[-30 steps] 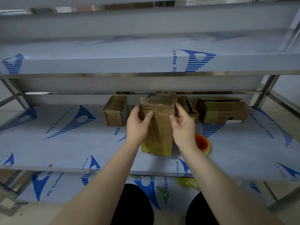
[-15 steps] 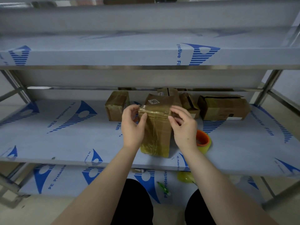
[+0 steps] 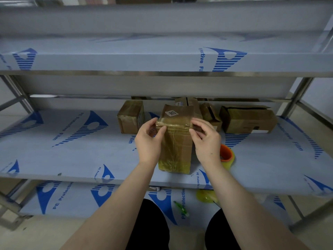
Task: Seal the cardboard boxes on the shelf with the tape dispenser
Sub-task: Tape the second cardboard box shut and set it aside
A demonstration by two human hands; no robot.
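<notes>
Hands had climbed to the top edge of the upright box point(image 3: 175, 141) since a second before. Left hand point(image 3: 148, 141), right hand point(image 3: 207, 143): curled fingers pinched its taped upper corners. Box stood mid-shelf point(image 3: 72, 150), seemingly near sealed; rear boxes point(image 3: 246, 119) looked pending (one gaping). Tape dispenser point(image 3: 227, 154) lay idle beside the right wrist. Label point(image 3: 172, 113) read "7002"; shelf film, "PE Protective Film".

Tall box point(image 3: 175, 147): brown cardboard, upright near front edge of middle shelf point(image 3: 72, 150), faces glossy with clear tape, white label on top. Pinched at both upper corners by left hand point(image 3: 147, 141) and right hand point(image 3: 207, 141). Small box point(image 3: 130, 117) behind-left, taped, apart from it. Wide box point(image 3: 247, 120) at back right, dark gap along top (open or not: cannot tell). Tape roll point(image 3: 227, 154), orange core, lying just right of tall box, partly hidden.
</notes>
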